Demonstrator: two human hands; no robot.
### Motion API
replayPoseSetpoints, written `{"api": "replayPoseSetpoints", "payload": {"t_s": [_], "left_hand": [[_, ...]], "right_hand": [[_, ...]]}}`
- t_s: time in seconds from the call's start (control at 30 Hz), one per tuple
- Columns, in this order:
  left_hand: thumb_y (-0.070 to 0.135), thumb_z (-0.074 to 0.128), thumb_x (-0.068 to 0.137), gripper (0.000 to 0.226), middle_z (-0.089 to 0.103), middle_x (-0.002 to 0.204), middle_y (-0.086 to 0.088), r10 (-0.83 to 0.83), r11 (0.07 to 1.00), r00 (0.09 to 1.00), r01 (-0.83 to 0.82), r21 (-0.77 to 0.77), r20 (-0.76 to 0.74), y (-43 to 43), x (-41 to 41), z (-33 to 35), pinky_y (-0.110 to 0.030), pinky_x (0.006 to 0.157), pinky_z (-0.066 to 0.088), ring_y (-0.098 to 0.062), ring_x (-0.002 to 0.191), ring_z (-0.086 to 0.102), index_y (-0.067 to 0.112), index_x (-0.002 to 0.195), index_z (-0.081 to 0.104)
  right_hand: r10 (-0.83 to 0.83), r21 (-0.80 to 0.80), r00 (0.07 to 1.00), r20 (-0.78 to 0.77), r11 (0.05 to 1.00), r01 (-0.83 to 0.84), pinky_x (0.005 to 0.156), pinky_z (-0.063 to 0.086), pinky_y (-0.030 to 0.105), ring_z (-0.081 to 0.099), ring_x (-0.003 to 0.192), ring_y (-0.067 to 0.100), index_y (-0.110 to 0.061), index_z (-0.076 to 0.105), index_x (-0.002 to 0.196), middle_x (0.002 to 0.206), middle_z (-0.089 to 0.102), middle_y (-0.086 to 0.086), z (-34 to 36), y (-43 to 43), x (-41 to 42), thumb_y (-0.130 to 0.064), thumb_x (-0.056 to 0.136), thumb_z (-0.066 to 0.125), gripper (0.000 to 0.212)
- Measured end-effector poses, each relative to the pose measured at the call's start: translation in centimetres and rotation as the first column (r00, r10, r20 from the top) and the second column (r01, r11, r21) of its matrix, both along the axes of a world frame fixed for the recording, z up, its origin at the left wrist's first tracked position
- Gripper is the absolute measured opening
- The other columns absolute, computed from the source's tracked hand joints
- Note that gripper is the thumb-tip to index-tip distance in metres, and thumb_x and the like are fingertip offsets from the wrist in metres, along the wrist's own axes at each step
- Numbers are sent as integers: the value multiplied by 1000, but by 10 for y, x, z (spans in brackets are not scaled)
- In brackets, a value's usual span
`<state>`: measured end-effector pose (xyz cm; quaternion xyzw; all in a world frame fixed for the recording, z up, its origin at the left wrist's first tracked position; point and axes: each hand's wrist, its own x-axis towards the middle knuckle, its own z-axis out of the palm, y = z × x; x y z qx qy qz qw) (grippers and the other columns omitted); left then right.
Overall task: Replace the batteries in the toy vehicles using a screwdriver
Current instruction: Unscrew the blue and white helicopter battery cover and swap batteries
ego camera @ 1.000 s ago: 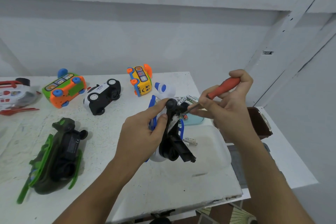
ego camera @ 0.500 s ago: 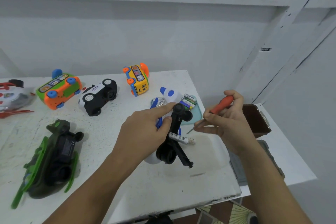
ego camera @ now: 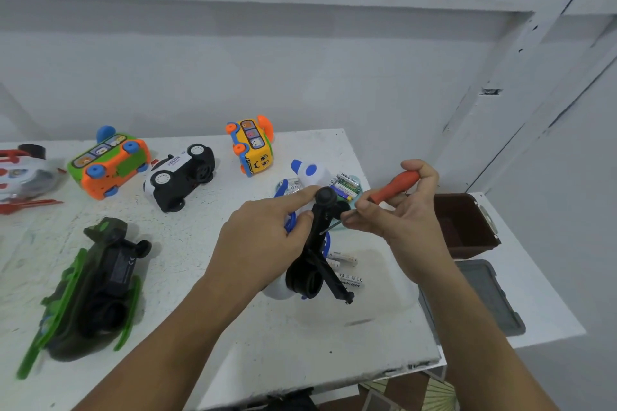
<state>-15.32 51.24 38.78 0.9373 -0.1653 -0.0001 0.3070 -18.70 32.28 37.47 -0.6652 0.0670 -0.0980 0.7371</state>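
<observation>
My left hand [ego camera: 267, 237] grips a white and blue toy vehicle [ego camera: 314, 264] turned so its black underside and wheels face me, held over the white table [ego camera: 233, 337]. My right hand [ego camera: 397, 210] holds an orange-handled screwdriver [ego camera: 394, 189]; its metal tip points left and touches the black underside of the toy. Loose batteries [ego camera: 344, 259] lie on the table just behind the toy. More batteries [ego camera: 347, 187] sit in a pale blue dish behind my hands.
A green and black toy plane [ego camera: 96, 280] lies upside down at the left. Behind stand an orange-green bus [ego camera: 107, 163], a black-white police car [ego camera: 180, 177], a yellow bus [ego camera: 253, 147] and a red-white toy [ego camera: 20, 173]. A brown box [ego camera: 464, 227] and grey tray [ego camera: 487, 297] sit right.
My right hand pulled the screwdriver away to the right half a second ago, and has now brought its tip back against the toy's underside. My left hand keeps holding the toy.
</observation>
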Motion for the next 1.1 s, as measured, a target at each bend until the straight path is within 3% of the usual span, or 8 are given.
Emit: {"api": "replayPoseSetpoints", "payload": {"t_s": [0.2,0.37,0.53,0.63,0.73,0.87,0.93,1.1], "left_hand": [[37,48,98,39,29,52,3,64,992,998,-66,-109,-26,6,1,-10,-17,49,28,-13,50,35,54,133,47],[40,49,97,39,47,83,7,90,948,985,-130,-291,-147,22,9,-23,-10,56,33,-7,68,43,75,107,34],[33,54,97,37,68,112,23,169,809,954,-279,-517,-249,43,9,-34,-3,70,46,6,92,63,59,125,51],[34,55,96,40,70,114,16,212,724,930,-355,-592,-299,54,12,-42,-29,91,53,0,97,66,73,107,50],[37,54,96,39,70,92,30,207,670,914,-392,-631,-348,60,14,-44,-38,95,52,-5,95,67,75,101,51],[29,53,96,36,59,70,46,157,608,909,-398,-687,-387,63,18,-43,-15,77,47,22,76,60,61,109,43],[25,54,96,39,62,71,43,132,583,903,-403,-705,-408,67,22,-45,-12,69,51,21,77,61,58,114,43],[22,58,94,46,73,97,22,81,540,882,-430,-723,-464,76,29,-55,-15,71,57,3,87,70,52,127,45]], "right_hand": [[67,151,997,-35,987,-61,76,58,46,70,75,42,-34,33,123,85,59,20,-1,-2,11,12,84,62,66],[158,241,976,-150,963,-119,70,58,48,67,70,39,-39,33,132,78,62,17,7,-1,29,6,91,58,65],[175,54,945,-275,985,-167,69,60,53,67,67,34,-47,21,133,89,70,20,11,0,58,1,89,65,78],[153,-226,940,-304,947,-227,66,60,52,64,65,32,-29,27,135,97,70,21,15,-3,84,-2,89,66,66],[155,-596,944,-291,743,-305,70,59,46,65,69,31,-39,34,137,99,66,16,19,-5,116,-7,93,61,60],[139,-897,951,-277,318,-308,73,46,36,57,86,27,-39,37,145,107,59,14,2,3,171,-3,94,52,64],[128,-935,943,-307,144,-324,80,46,36,57,101,28,-34,45,141,120,60,11,-16,7,194,2,91,50,62],[32,-906,906,-421,30,-422,82,49,35,58,104,25,-22,65,113,117,64,5,-43,9,216,3,88,49,39]]}}
